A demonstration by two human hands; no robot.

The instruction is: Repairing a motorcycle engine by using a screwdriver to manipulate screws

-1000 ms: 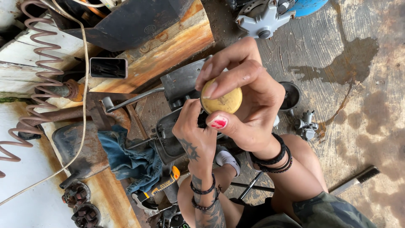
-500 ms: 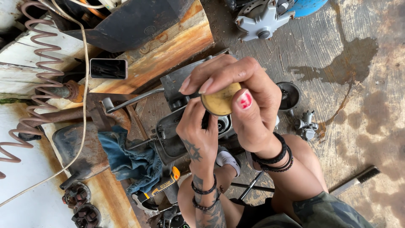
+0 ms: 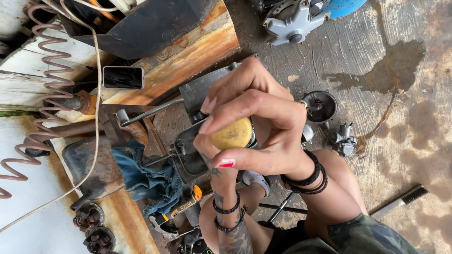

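Since the earlier frames the right hand (image 3: pixel 263 127) has rolled over the yellow round part (image 3: pixel 231 134), so its red-nailed thumb now lies under the part at 6 o'clock, where it had been off at 3 o'clock half a second ago. That hand's fingers are curled shut around the part: two fingertips press on its upper left edge at about 10 o'clock, the thumb runs along its lower edge, and the palm covers its 3 o'clock side. Only the yellow face between fingertips and thumb shows.

Most of the left hand (image 3: pixel 212 157) is hidden behind the part and the right thumb. It comes up from 6 o'clock on a tattooed forearm with dark bracelets, and its fingers touch the part's lower left side; whether they grip it cannot be told.

At 9 o'clock of the part lies a dark metal housing (image 3: pixel 188 153), and further out at 8 o'clock a blue rag (image 3: pixel 141 176). A small carburettor (image 3: pixel 343 138) sits on the concrete floor (image 3: pixel 376 56) at 3 o'clock, and a wire brush (image 3: pixel 400 200) lies at 4 o'clock.
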